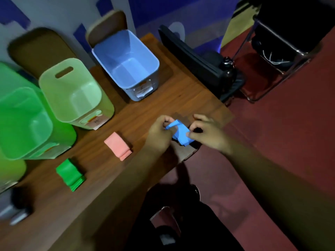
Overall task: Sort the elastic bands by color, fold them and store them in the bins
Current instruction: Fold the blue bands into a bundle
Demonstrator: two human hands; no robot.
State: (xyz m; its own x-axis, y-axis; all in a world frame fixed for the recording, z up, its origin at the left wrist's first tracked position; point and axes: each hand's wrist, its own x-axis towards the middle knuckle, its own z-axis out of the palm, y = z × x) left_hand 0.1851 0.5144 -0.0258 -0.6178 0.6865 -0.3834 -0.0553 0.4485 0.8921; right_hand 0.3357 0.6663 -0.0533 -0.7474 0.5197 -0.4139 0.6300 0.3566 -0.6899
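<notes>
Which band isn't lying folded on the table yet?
The blue band, held by the left hand and right hand; the pink band and green band lie folded.

Both hands pinch a blue elastic band [181,134] over the worktop [163,98] corner: left hand [159,134] on its left end, right hand [208,133] on its right. A folded pink band [117,146] and a folded green band [70,174] lie nearby, before the blue bin [116,46], pale green bin [54,91] and bright green bin [59,131].

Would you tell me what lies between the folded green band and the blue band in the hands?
The folded pink band, seen in the head view.
</notes>
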